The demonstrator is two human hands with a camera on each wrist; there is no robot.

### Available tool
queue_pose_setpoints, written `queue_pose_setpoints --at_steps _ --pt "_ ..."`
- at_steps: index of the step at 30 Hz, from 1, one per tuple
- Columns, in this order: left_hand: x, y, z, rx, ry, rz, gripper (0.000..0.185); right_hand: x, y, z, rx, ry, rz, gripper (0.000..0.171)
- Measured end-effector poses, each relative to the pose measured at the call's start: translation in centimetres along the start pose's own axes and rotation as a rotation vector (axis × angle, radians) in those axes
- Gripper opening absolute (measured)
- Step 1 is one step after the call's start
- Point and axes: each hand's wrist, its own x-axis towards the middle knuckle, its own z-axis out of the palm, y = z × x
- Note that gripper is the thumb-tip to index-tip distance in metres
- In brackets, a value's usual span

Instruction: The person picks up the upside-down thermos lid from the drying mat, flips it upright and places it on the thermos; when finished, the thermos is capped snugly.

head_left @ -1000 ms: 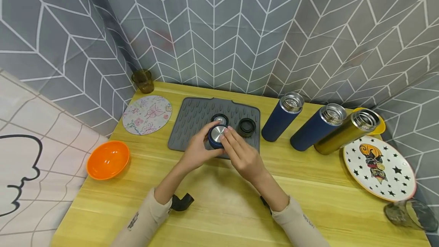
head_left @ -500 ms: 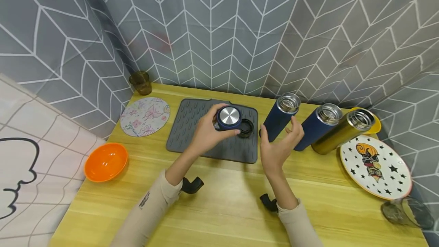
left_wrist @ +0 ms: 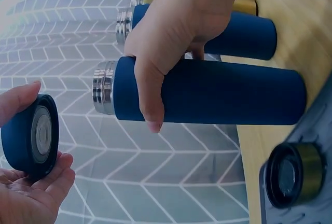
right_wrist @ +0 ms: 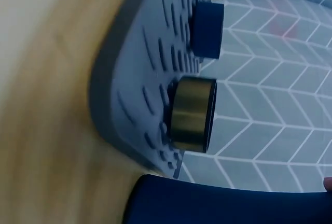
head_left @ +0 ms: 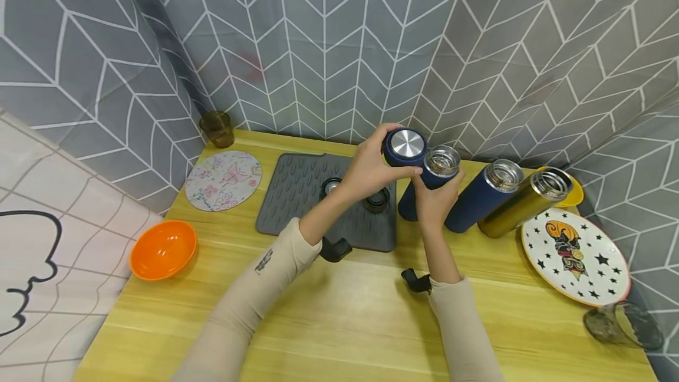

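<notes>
My left hand (head_left: 368,167) holds a dark blue flask lid (head_left: 407,143) with a shiny silver top, fingers and thumb on opposite sides. The lid is beside the steel mouth of the nearest blue vacuum flask (left_wrist: 223,92); in the left wrist view a gap separates them, the lid's underside facing the mouth. My right hand (head_left: 436,199) grips that flask just below its neck, and the flask stands upright on the table. A second blue flask (head_left: 480,196) and a gold flask (head_left: 517,208), both uncapped, stand to its right.
A grey ribbed mat (head_left: 297,193) bears a gold lid (right_wrist: 192,114) and another blue lid (right_wrist: 208,29). Leftward are an orange bowl (head_left: 163,250), a round patterned mat (head_left: 223,181) and a brown glass (head_left: 217,128). A star-patterned plate (head_left: 605,252) and a clear glass (head_left: 623,324) lie right.
My left hand has lifted the blue lid off the mat area and carried it right to the flask's mouth. My right hand has let go of the lid and taken hold of the nearest blue flask.
</notes>
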Motion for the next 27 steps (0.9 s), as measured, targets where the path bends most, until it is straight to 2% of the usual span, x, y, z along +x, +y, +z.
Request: queue_pose_setpoints --at_steps 5,10,14,17,22,25,27 --pt "0.4 0.4 1.5 -0.024 -0.036 -0.003 0.076 -1.7 -0.5 -0.8 0.049 -0.019 -0.004 0.076" --pt "0.5 0.5 3.8 -0.018 -0.076 -0.019 0.077 -2.4 0.4 -1.2 0.053 -0.006 -0.107 0.069" --pt "0.9 0.1 5.6 0.001 -0.11 -0.009 0.079 -2.6 0.7 -1.3 0.048 -0.002 -0.151 0.064" --pt "1.1 -0.6 6.6 0.046 -0.109 -0.005 0.078 -2.7 0.4 -1.4 0.079 -0.017 -0.145 0.064" --pt "1.0 -1.9 7.0 0.083 -0.106 -0.011 0.078 -3.3 -1.8 -1.7 0.069 -0.025 -0.153 0.057" --pt "1.2 -2.5 6.7 0.042 -0.15 0.015 0.078 -3.5 -2.8 -1.8 0.066 -0.024 -0.166 0.057" --pt "1.4 -2.9 6.4 -0.017 -0.196 0.031 0.076 -3.3 -2.1 -1.7 0.078 -0.03 -0.163 0.062"
